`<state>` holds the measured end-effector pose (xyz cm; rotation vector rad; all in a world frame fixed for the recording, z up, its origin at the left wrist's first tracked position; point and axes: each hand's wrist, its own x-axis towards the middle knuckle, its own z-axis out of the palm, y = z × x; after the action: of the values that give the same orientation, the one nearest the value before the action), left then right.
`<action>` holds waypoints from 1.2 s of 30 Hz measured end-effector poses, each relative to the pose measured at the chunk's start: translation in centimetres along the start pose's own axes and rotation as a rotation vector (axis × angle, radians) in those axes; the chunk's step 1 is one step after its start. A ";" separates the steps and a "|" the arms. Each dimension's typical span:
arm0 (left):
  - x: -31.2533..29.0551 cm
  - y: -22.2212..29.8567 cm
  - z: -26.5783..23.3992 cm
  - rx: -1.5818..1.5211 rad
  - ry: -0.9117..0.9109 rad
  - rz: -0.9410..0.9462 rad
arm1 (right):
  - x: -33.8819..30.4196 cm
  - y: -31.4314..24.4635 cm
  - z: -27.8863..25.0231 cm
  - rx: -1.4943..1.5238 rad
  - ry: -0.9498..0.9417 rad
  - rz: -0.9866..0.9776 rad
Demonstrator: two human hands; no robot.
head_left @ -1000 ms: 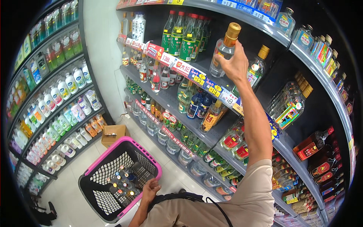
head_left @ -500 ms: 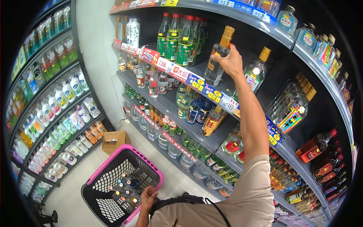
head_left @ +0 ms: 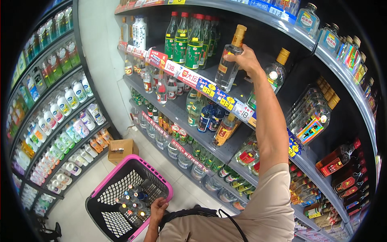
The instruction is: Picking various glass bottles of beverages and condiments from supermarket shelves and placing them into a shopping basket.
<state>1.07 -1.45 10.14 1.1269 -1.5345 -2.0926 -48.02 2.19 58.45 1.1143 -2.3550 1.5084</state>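
Observation:
On the middle shelf at upper centre, my right hand (head_left: 246, 60) is wrapped round the neck and shoulder of a clear glass liquor bottle (head_left: 227, 74) with a tall gold cap. The bottle stands upright at the shelf's front edge, above the price strip; I cannot tell if its base touches the shelf. A larger clear bottle with a gold cap (head_left: 278, 72) is just right of my hand. Lower down, my left hand (head_left: 159, 207) overlaps the near right rim of a black shopping basket (head_left: 155, 173) with a pink edge. Its fingers are curled, with nothing seen in them. Several bottles (head_left: 133, 203) stand inside the basket.
Green-labelled bottles with red caps (head_left: 194, 44) stand left of the held bottle. Shelves below and to the right carry many glass bottles (head_left: 310, 117). A cardboard box (head_left: 122, 150) sits on the floor behind the basket. Shelves of plastic bottles (head_left: 64, 105) curve along the left.
The bottle and my right hand have shifted slightly left, toward the shelf's front edge. My left hand and the basket look much the same.

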 end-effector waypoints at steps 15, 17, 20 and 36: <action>0.5 -1.1 0.6 -0.031 -0.038 -0.008 | -0.1 -0.6 -0.5 0.010 -0.116 0.081; 0.6 -0.9 0.7 0.034 -0.052 0.030 | 0.3 -0.2 -0.5 0.001 -0.140 0.103; 0.7 -1.0 0.7 0.074 -0.040 0.056 | 0.4 -0.1 -0.2 0.036 -0.136 0.100; -2.8 -3.6 1.8 0.504 0.091 0.246 | -22.2 0.3 10.6 0.290 0.093 -0.344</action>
<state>2.28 2.91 8.19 1.0951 -2.0994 -1.5150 -29.45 4.79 42.59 1.3912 -1.8055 1.7556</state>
